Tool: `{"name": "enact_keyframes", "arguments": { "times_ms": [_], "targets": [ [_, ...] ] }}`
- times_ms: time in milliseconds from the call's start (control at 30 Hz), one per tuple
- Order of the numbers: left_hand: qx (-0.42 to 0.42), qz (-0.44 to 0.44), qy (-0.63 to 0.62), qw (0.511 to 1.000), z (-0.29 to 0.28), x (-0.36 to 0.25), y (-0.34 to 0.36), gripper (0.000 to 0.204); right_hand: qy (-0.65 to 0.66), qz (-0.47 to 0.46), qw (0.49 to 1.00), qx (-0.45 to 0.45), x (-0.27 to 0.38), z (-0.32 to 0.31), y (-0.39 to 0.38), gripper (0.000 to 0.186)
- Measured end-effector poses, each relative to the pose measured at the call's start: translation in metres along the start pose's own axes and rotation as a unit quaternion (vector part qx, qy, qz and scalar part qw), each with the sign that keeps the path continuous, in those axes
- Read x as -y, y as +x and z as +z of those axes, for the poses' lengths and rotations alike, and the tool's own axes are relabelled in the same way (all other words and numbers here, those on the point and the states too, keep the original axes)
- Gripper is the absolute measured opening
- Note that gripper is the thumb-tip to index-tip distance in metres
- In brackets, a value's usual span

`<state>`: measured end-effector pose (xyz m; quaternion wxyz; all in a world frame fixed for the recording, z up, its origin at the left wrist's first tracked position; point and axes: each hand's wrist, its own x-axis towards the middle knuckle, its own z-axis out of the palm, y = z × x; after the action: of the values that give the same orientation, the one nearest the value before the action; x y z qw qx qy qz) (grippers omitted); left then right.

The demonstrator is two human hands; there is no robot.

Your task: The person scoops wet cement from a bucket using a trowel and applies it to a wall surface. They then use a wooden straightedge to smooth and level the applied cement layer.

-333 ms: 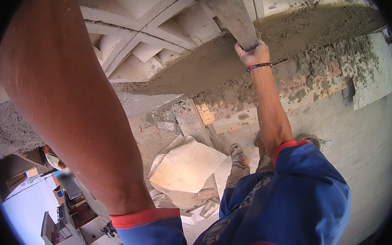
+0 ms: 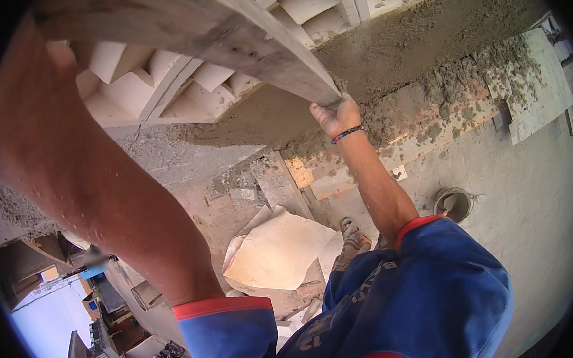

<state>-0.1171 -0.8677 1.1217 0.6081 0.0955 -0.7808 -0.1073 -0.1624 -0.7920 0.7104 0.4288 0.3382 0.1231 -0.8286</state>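
A long grey wooden board (image 2: 225,35) stretches across the top of the head view, held at both ends. My right hand (image 2: 335,115) grips its lower end just above the band of wet cement (image 2: 397,54); a beaded bracelet sits on that wrist. My left hand (image 2: 62,55) is at the top left, raised close to the camera, wrapped on the board's other end, though the fingers are mostly hidden by the board. My left forearm fills the left side of the view.
Wet cement lies on a sloped edge over brick and plank formwork (image 2: 440,114). White moulded blocks (image 2: 182,80) sit behind. Below are crumpled cement bags (image 2: 277,248), my sandalled foot (image 2: 350,231), a round pan (image 2: 452,203) and a sheer drop to rooftops (image 2: 93,348) at lower left.
The board has swung lower and nearer the camera, now reaching across to the left. My right hand has come down and left with it along the cement.
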Motion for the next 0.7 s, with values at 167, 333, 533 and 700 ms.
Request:
{"name": "enact_keyframes", "arguments": {
  "times_ms": [167,333,533,700],
  "targets": [
    [-0.025,-0.046,-0.06,0.997,-0.057,-0.008,-0.022,0.033,0.011,0.106,0.993,-0.049,-0.085,-0.064,-0.004,0.053],
    [-0.06,-0.015,-0.027,0.998,-0.135,0.033,-0.042,0.039,-0.055,0.157,0.986,-0.014,-0.129,-0.12,-0.027,0.052],
    [-0.15,-0.121,0.022,0.981,-0.142,0.038,-0.079,0.047,-0.358,-0.027,0.914,-0.19,-0.128,-0.183,-0.021,0.044],
    [-0.127,-0.088,-0.003,0.988,-0.168,0.044,-0.093,0.064,-0.734,-0.346,0.58,0.068,-0.148,-0.171,-0.071,0.039]
  ]
}}
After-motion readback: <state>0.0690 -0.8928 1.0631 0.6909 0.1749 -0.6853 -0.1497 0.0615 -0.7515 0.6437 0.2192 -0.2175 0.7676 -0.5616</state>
